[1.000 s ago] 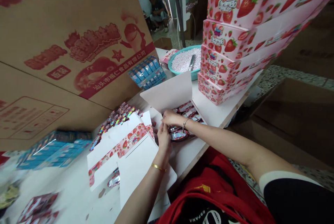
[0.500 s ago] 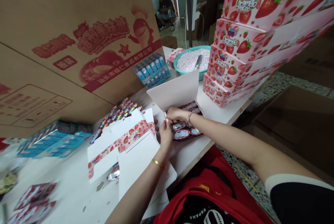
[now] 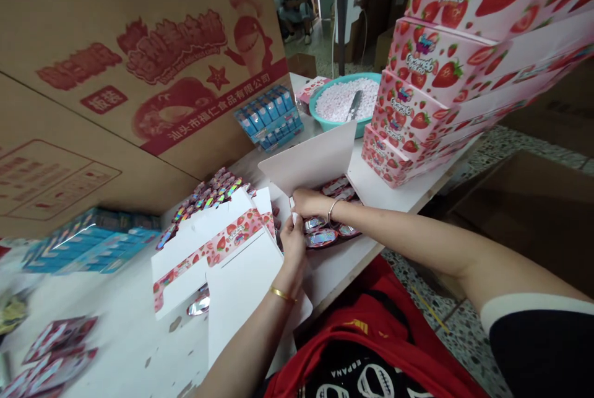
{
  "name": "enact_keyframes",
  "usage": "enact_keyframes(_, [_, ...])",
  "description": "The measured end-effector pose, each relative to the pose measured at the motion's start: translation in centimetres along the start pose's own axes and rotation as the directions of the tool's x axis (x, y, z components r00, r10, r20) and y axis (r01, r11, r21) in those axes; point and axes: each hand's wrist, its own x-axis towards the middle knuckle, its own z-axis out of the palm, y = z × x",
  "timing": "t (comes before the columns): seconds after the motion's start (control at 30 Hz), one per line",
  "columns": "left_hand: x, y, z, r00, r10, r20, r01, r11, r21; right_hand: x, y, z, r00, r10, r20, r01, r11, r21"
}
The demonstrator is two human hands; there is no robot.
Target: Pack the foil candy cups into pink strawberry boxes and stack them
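Observation:
Both my hands meet at the near left corner of a white carton (image 3: 309, 160) whose lid stands raised. Shiny oval packets (image 3: 322, 237) lie in rows inside it. My left hand (image 3: 293, 243) pinches the carton's side edge from outside, thumb up. Curled over the same edge from inside, my right hand (image 3: 312, 203) has its fingertips mostly hidden. Left of them lie flat white carton blanks (image 3: 250, 286) with a pink strawberry strip, and one silvery packet (image 3: 199, 304) peeks out from under them.
Stacked strawberry boxes (image 3: 417, 101) rise at the right. Behind the lid stand a turquoise basin (image 3: 320, 114) of white pellets and blue packs (image 3: 269, 118). A large brown carton (image 3: 139, 76) walls the left, with a packet pile (image 3: 208, 197) before it. A person (image 3: 296, 2) sits far back.
My hands stay at the same carton corner, with the right fingers shifted slightly along the edge. The view has tilted a little; the carton and blanks look otherwise the same.

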Motion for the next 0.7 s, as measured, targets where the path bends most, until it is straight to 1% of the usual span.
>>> enact_keyframes(0.1, [0.9,1.7,0.3,0.992,-0.086,0.093,0.089,0.995,-0.035,-1.4,0.4,-0.1,0.984,-0.026,-0.178,0.004,0.992,-0.123])
enact_keyframes(0.17, [1.9,2.7,0.6,0.988,-0.106,0.113,0.11,0.993,-0.03,-2.1,0.9,0.0,0.969,-0.027,-0.246,-0.016,0.985,-0.171])
enact_keyframes(0.23, [3.0,3.3,0.6,0.982,-0.119,0.144,0.124,0.992,-0.024,-2.4,1.4,0.1,0.961,-0.022,-0.276,-0.034,0.98,-0.197])
enact_keyframes(0.33, [4.0,3.5,-0.1,0.961,-0.149,0.234,0.156,0.988,-0.01,-2.6,1.3,0.1,0.955,-0.023,-0.297,-0.041,0.977,-0.208])
enact_keyframes(0.4, [4.5,3.3,-0.7,0.958,-0.136,0.254,0.131,0.991,0.034,-3.1,1.3,-0.3,0.951,-0.049,-0.304,-0.017,0.977,-0.211])
enact_keyframes(0.47, [4.9,3.3,-1.1,0.964,-0.112,0.24,0.089,0.99,0.108,-4.4,2.1,-0.8,0.934,-0.112,-0.339,0.048,0.98,-0.192])
enact_keyframes(0.5, [5.2,3.4,-1.2,0.967,-0.104,0.233,0.072,0.987,0.144,-5.3,3.0,-1.1,0.906,-0.164,-0.39,0.107,0.981,-0.165])
enact_keyframes(0.53, [5.4,3.5,-1.1,0.968,-0.097,0.23,0.058,0.984,0.169,-6.3,4.2,-1.4,0.855,-0.218,-0.471,0.176,0.975,-0.133])
enact_keyframes(0.57, [5.6,3.7,-1.0,0.969,-0.09,0.231,0.049,0.983,0.179,-7.3,5.8,-1.6,0.779,-0.264,-0.569,0.248,0.963,-0.107])
enact_keyframes(0.6, [5.8,4.0,-0.9,0.967,-0.074,0.242,0.029,0.983,0.184,-8.3,7.6,-1.6,0.688,-0.297,-0.662,0.314,0.944,-0.097])
enact_keyframes(0.63, [6.0,4.3,-0.8,0.964,-0.04,0.262,-0.013,0.98,0.199,-9.3,9.5,-1.5,0.609,-0.322,-0.725,0.363,0.926,-0.106])
enact_keyframes(0.67, [6.2,4.7,-0.8,0.955,0.005,0.295,-0.077,0.97,0.232,-10.1,11.4,-1.3,0.573,-0.353,-0.74,0.393,0.911,-0.13])
enact_keyframes(0.7, [6.5,5.2,-0.9,0.936,0.052,0.348,-0.159,0.944,0.288,-10.8,13.1,-0.9,0.581,-0.395,-0.711,0.417,0.895,-0.157])
